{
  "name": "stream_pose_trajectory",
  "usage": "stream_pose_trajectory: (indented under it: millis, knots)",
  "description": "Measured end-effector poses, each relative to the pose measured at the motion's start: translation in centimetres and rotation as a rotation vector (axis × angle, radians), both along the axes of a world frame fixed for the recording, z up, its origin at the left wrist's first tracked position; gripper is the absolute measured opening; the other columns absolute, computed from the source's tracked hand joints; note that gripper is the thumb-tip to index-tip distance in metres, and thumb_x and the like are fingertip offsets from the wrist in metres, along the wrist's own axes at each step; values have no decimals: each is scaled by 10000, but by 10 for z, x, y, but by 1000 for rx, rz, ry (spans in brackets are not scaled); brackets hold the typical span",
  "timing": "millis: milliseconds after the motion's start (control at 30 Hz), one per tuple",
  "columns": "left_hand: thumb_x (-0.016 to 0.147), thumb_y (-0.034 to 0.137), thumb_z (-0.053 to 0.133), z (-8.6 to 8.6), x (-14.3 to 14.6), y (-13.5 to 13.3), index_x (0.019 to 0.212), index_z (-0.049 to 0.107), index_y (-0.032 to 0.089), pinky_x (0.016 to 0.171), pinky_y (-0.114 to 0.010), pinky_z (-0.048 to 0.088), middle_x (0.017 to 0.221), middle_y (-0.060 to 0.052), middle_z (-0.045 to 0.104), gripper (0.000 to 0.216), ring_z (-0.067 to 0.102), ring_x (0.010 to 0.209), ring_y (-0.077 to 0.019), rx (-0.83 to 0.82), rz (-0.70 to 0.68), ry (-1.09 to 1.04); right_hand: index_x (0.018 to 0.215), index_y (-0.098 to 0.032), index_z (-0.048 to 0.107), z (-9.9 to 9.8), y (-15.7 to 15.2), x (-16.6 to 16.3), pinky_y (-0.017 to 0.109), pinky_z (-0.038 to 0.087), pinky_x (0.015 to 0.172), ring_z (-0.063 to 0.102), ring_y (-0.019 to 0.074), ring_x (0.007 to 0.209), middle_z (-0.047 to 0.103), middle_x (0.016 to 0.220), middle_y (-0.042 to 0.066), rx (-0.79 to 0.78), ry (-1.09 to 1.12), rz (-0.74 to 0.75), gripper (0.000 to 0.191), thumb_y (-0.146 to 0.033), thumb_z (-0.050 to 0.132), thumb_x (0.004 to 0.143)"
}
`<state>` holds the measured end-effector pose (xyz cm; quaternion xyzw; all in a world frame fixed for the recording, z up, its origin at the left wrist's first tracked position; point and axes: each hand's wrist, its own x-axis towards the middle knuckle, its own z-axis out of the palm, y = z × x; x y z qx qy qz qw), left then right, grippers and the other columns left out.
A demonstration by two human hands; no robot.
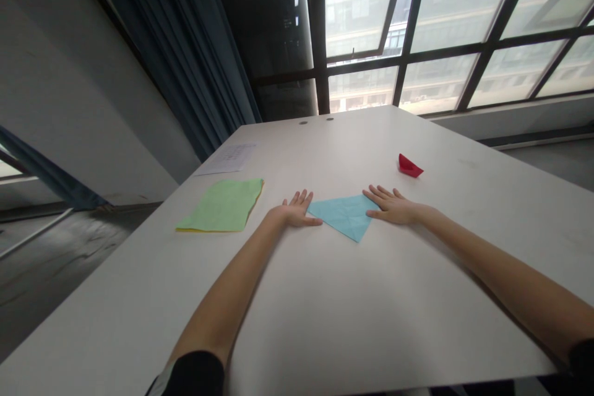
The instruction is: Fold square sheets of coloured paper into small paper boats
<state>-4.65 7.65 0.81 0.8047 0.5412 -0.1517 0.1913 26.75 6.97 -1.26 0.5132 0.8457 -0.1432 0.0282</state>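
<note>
A light blue sheet of paper (346, 215), folded into a triangle, lies flat on the white table with one point toward me. Faint crease lines cross its surface. My left hand (297, 210) rests at the triangle's left corner, fingers spread and palm down. At the right corner, my right hand (390, 204) lies flat with its fingers apart, thumb and fingertips on the paper's edge. Neither hand grips anything.
A stack of green paper (225, 205) with a yellow edge beneath lies to the left. Behind it is a printed white sheet (227, 159). A red folded paper boat (409, 166) sits at the right on the white table (297, 309). Windows and a blue curtain (185, 43) stand beyond.
</note>
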Motion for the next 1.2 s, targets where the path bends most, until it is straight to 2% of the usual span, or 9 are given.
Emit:
stream_pose_trajectory:
  millis: [133,333,467,567,700,767,1033,1100,1200]
  knots:
    - [596,777,367,5,-16,5,1369,-141,203,991,-596,41,1413,-100,-212,1089,-161,1299,-323,-3,15,24,1400,-260,42,0,1,2,546,35,1035,-4,286,1323,18,1464,59,7,13,1,801,-708,200,754]
    - [598,757,400,6,-20,6,1377,-111,210,991,-589,61,1421,-117,-181,1080,-142,1300,-336,6,7,2,1400,-255,46,0,0,2,561,34,1027,-6,291,1324,23,1465,71,2,20,7,809,-711,205,751]
    - [608,737,424,6,-23,6,1389,-47,214,987,-591,48,1434,-133,-133,1051,-106,1307,-350,13,17,-60,1404,-218,40,-1,4,8,575,54,1021,20,316,1323,39,1462,113,-8,65,46,922,-723,350,697]
    - [658,698,418,8,-27,8,1393,78,217,1007,-547,89,1456,-139,-19,942,-16,1323,-335,54,18,-130,1402,-203,115,0,8,12,545,131,1028,129,335,1311,148,1450,132,47,154,102,999,-703,493,624]
    - [721,599,446,11,-31,13,1315,347,239,1018,-432,190,1414,-141,243,702,198,1296,-296,171,-4,-221,1356,-187,289,5,11,12,455,255,1010,317,308,1240,362,1364,120,119,261,121,886,-647,533,639]
    - [720,548,494,12,-31,15,1272,415,261,1015,-405,206,1381,-122,310,627,239,1279,-285,185,-32,-239,1319,-179,362,7,11,11,429,297,986,378,293,1194,440,1305,116,132,295,119,797,-618,518,671]
    - [706,497,556,10,-28,18,1172,524,267,1012,-377,221,1308,-102,404,521,286,1255,-260,195,-67,-310,1100,-197,577,10,14,7,368,379,882,523,245,1000,601,1091,80,163,390,128,457,-472,469,751]
    - [716,506,539,11,-26,17,1144,552,246,1013,-367,220,1291,-108,424,501,302,1247,-256,190,-63,-342,990,-204,621,13,12,5,341,410,802,559,223,880,641,967,59,152,420,82,389,-460,413,784]
    - [706,514,545,13,-23,17,1094,588,233,1010,-339,229,1260,-91,462,481,334,1227,-243,166,-75,-417,795,-182,628,15,10,3,291,411,632,536,176,659,624,727,27,134,466,-16,426,-514,361,798]
